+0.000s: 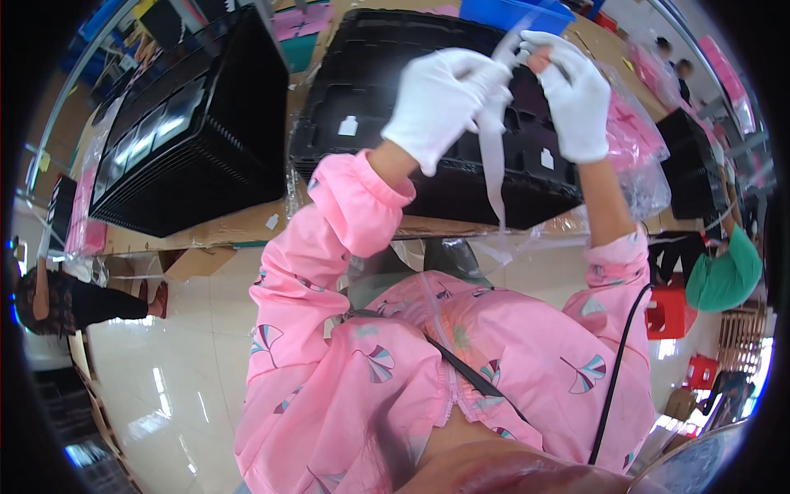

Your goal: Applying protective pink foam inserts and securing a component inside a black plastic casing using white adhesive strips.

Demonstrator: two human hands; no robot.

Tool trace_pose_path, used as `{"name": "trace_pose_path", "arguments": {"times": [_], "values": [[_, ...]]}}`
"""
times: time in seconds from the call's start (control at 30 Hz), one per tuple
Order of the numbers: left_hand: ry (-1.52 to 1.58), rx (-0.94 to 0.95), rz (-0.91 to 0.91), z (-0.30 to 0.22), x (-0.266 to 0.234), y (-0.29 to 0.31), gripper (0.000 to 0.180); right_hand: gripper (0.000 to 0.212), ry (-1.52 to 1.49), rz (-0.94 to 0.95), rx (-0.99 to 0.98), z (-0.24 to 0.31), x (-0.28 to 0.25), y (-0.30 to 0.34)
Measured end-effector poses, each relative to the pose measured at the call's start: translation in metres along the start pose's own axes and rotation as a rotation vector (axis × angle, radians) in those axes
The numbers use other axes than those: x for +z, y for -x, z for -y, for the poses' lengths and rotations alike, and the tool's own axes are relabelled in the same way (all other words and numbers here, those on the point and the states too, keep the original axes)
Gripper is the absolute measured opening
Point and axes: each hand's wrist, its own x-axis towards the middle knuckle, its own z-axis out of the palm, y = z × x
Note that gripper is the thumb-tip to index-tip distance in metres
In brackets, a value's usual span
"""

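Both my hands wear white gloves and are raised over a stack of black plastic trays (pixel 362 74). My left hand (pixel 448 107) is closed in a pinch on a whitish, translucent strip (pixel 493 169) that hangs down from its fingers and also runs up between the hands. My right hand (pixel 578 103) is bent close beside it, thumb and fingers drawn together, with a bare fingertip showing. What lies between those fingertips is too small to make out. White bottle-shaped stickers (pixel 348 125) dot the top tray; another sticker (pixel 547 158) sits below my right hand.
A second stack of black trays (pixel 239 123) stands to the left on the brown tabletop (pixel 239 224). Behind is a blue bin (pixel 518 11). Pink items in clear plastic (pixel 634 140) lie on the right. A person in green (pixel 724 272) is at the far right, near red stools (pixel 671 313).
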Motion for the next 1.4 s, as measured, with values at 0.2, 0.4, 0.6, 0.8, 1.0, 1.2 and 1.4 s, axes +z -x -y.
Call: {"name": "trace_pose_path", "arguments": {"times": [0.2, 0.4, 0.6, 0.8, 1.0, 1.2, 1.4], "values": [[-0.551, 0.420, 0.232, 0.013, -0.013, 0.034, 0.022, 0.026, -0.252, 0.552, 0.061, -0.074, 0.078, -0.094], [-0.692, 0.495, -0.353, 0.031, -0.088, 0.049, 0.024, 0.017, 0.013, 0.766, -0.063, -0.070, 0.178, -0.155], [-0.858, 0.370, -0.566, 0.035, -0.121, 0.042, 0.043, 0.013, 0.166, 0.984, -0.130, -0.072, 0.211, -0.186], [-0.875, 0.279, -0.509, 0.037, -0.125, 0.044, 0.049, 0.011, 0.198, 1.032, -0.171, -0.071, 0.229, -0.194], [-0.886, 0.269, -0.489, 0.034, -0.124, 0.044, 0.042, 0.012, 0.237, 1.084, -0.190, -0.073, 0.239, -0.196], [-0.906, 0.301, -0.487, 0.035, -0.124, 0.044, 0.042, 0.012, 0.236, 1.086, -0.217, -0.079, 0.248, -0.198], [-0.888, 0.311, -0.490, 0.034, -0.124, 0.044, 0.043, 0.011, 0.238, 1.095, -0.247, -0.075, 0.252, -0.198]]}}
